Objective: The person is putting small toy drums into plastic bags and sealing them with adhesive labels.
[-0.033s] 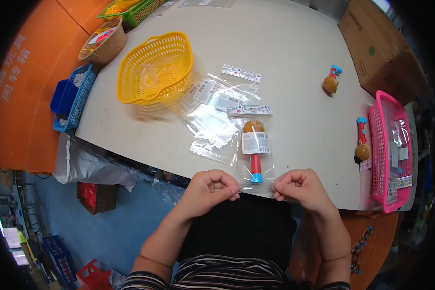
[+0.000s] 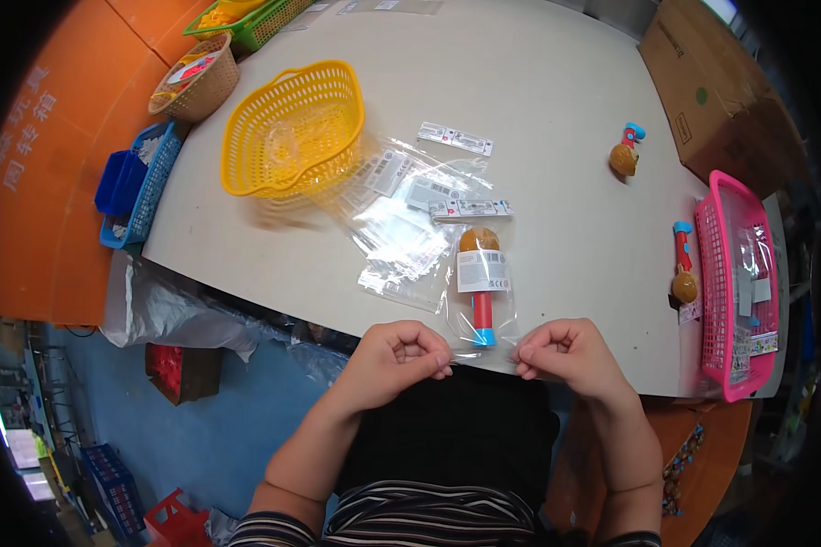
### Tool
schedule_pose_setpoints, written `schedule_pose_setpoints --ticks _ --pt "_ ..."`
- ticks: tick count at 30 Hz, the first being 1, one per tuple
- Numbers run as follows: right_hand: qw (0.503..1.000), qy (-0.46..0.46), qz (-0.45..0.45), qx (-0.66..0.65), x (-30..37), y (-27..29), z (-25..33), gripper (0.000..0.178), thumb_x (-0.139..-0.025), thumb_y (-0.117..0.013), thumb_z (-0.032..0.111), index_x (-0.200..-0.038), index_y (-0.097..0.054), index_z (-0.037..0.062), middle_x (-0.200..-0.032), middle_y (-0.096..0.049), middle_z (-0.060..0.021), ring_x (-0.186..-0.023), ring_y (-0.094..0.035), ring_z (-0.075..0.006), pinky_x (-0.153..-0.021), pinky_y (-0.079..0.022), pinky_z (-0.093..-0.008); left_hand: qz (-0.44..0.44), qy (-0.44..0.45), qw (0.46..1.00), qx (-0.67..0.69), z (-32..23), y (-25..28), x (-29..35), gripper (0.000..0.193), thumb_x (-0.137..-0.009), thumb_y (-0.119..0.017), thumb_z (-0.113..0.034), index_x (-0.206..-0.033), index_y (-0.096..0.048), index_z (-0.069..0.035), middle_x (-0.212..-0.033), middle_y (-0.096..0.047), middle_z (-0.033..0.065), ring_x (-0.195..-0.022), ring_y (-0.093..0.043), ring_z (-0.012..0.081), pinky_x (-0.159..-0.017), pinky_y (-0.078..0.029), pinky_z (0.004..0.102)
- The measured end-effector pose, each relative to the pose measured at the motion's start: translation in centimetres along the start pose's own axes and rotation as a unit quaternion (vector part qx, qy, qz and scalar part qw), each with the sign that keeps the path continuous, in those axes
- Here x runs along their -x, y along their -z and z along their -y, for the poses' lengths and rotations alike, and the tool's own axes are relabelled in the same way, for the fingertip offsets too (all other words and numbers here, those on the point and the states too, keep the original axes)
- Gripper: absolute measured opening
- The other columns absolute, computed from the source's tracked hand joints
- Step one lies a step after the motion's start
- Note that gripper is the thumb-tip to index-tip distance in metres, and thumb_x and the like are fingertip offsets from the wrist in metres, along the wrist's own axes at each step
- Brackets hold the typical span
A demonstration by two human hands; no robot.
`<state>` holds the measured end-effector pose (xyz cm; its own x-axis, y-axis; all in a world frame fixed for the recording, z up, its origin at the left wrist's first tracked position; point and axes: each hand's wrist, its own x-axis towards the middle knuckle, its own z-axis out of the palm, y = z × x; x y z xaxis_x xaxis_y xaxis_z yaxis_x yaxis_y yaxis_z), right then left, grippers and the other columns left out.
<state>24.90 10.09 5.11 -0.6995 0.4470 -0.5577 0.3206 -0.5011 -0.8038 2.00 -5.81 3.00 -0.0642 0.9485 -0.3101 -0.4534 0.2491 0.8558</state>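
Observation:
At the table's front edge, my left hand (image 2: 401,363) pinches one lower corner of a clear plastic bag (image 2: 504,310). My right hand (image 2: 570,356) pinches the opposite corner, so the bag's near edge is stretched between them. Inside the bag lies a toy (image 2: 482,305) with a brown rounded head, a red shaft and a light blue end. A white printed label (image 2: 482,271) covers part of it. Beyond the bag is a printed card strip (image 2: 471,209); to its left, flat clear bags with labels (image 2: 401,232) overlap in a loose pile.
A yellow basket (image 2: 356,118) stands at the back left, partly over the bags. Two similar toys (image 2: 624,159) (image 2: 685,284) lie on the right, near a pink basket (image 2: 713,273) and a cardboard box (image 2: 721,91). Blue (image 2: 160,182), tan (image 2: 212,91) and green (image 2: 269,27) baskets line the left edge.

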Motion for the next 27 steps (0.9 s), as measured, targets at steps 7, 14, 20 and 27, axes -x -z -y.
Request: schedule_pose_setpoints --ticks 7,14,20,27 --pt "1.0 0.013 0.002 -0.01 0.0 0.1 -0.2 0.012 -0.089 -0.067 0.001 -0.098 -0.063 -0.006 -0.086 -0.07 -0.0105 -0.074 -0.07 -0.0146 -0.066 -0.058 -0.0244 -0.013 -0.002 1.0 -0.027 -0.1 -0.6 0.0 0.015 -0.089 -0.067 0.003 -0.1 -0.058 0.003 -0.098 -0.067 0.0132 -0.086 -0.067 0.0147 -0.079 -0.055 0.0247" --pt "0.999 0.009 -0.022 -0.025 -0.2 -0.9 0.5 0.014 -0.091 -0.066 0.002 -0.103 -0.064 -0.0057 -0.08 -0.069 -0.0097 -0.069 -0.069 -0.0142 -0.064 -0.058 -0.0234 -0.105 -0.033 0.994 -0.001 0.1 -1.6 -0.9 0.021 -0.089 -0.067 0.003 -0.103 -0.051 0.0 -0.092 -0.066 0.01 -0.082 -0.066 0.0121 -0.076 -0.055 0.0241" --pt "1.0 0.008 -0.015 0.017 -0.4 -0.5 0.3 0.011 -0.092 -0.066 0.004 -0.097 -0.067 -0.0058 -0.079 -0.069 -0.0101 -0.067 -0.069 -0.0135 -0.063 -0.058 -0.0232 -0.151 -0.099 0.983 -0.026 1.3 -1.9 -1.0 0.018 -0.09 -0.066 0.005 -0.095 -0.049 -0.002 -0.088 -0.064 0.0074 -0.08 -0.064 0.0105 -0.071 -0.053 0.0231" --pt "1.0 0.013 0.004 -0.028 -0.4 0.0 0.7 0.011 -0.092 -0.066 0.006 -0.096 -0.066 -0.0045 -0.079 -0.069 -0.01 -0.067 -0.069 -0.0146 -0.062 -0.058 -0.0238 -0.171 -0.026 0.985 0.023 -0.2 -2.6 -0.7 0.033 -0.096 -0.061 -0.007 -0.123 -0.043 -0.001 -0.1 -0.065 0.013 -0.089 -0.068 0.0183 -0.082 -0.056 0.0277"
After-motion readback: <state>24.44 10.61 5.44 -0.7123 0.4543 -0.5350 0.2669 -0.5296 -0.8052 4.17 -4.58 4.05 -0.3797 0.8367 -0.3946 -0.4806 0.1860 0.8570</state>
